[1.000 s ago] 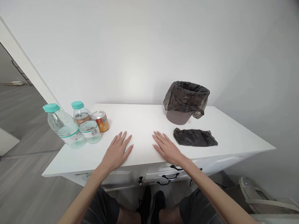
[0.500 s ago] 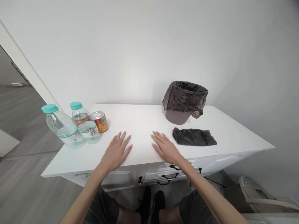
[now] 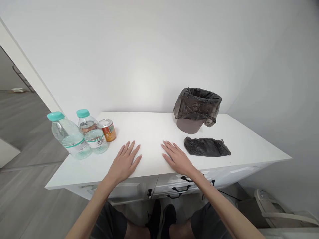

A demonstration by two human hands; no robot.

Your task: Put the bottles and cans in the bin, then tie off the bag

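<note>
My left hand (image 3: 126, 161) lies flat on the white cabinet top (image 3: 139, 126), fingers spread, holding nothing. Palm down near the front edge, my right hand (image 3: 176, 158) is likewise open and bare. Left of my left hand stand two clear plastic bottles with teal caps, an outer bottle (image 3: 72, 139) and an inner bottle (image 3: 92, 134). An orange drink can (image 3: 107, 130) is upright just beside the inner one. A folded black plastic bag (image 3: 206, 147) rests to the right of my right hand. Behind it is a small brown trash bin (image 3: 190, 125), lined with a dark translucent bag (image 3: 196, 104) folded over its rim.
A pale wall (image 3: 149, 56) rises directly behind the cabinet. Below the top, drawers with black handles (image 3: 181, 188) face me. A grey-beige object with a handle (image 3: 271, 209) sits on the floor at lower right.
</note>
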